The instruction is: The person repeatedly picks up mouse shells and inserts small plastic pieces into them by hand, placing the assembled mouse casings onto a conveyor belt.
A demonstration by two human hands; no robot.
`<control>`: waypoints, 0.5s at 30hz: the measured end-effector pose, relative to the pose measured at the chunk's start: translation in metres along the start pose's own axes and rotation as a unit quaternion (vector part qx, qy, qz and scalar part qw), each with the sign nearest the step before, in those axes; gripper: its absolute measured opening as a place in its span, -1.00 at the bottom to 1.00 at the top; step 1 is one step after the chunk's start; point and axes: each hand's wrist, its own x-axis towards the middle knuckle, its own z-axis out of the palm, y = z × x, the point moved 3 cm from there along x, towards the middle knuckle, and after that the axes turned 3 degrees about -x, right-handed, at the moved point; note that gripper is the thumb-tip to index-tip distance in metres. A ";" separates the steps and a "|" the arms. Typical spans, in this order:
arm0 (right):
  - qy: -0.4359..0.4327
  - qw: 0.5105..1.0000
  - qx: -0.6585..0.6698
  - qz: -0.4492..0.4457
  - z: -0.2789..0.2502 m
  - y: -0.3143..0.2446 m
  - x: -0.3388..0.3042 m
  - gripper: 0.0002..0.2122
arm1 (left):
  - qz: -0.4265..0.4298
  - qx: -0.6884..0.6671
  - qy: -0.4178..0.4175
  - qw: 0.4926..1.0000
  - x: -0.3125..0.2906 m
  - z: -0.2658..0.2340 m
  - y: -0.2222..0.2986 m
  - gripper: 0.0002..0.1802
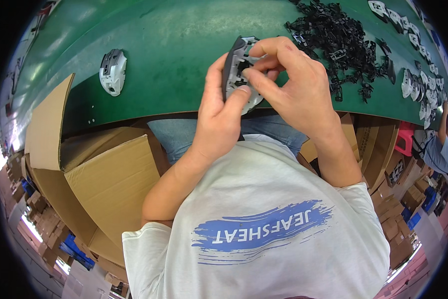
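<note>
My left hand (218,112) is closed around a curved plastic housing (230,65), dark grey outside and light grey inside, held tilted over the front edge of the table. Its hollow side faces my right hand (303,87), whose thumb and fingertips are pinched inside the hollow. A small black plastic clip (242,66) shows there at the fingertips, partly covered by them. Another black piece sits lower in the hollow, near my left thumb. To the left, a similar white and dark grey housing (115,74) lies on the green table.
A heap of black plastic clips (338,37) covers the back right of the green table (159,55). Several white housings (418,87) stand in rows at far right. An open cardboard box (111,184) is at lower left. Another person (441,144) is at the far right edge.
</note>
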 end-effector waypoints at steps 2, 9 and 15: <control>-0.034 0.998 0.053 -0.010 -0.005 -0.003 -0.002 -0.73 | 0.001 0.001 0.012 1.000 -0.001 -0.003 0.002 -0.36; -0.010 0.949 0.288 0.131 0.004 0.017 -0.017 -0.55 | -0.012 -0.023 0.004 1.000 -0.007 0.009 0.014 -0.44; -0.044 0.890 0.406 0.203 0.020 0.023 -0.019 -0.46 | 0.047 0.069 -0.001 0.996 -0.005 0.000 0.010 -0.48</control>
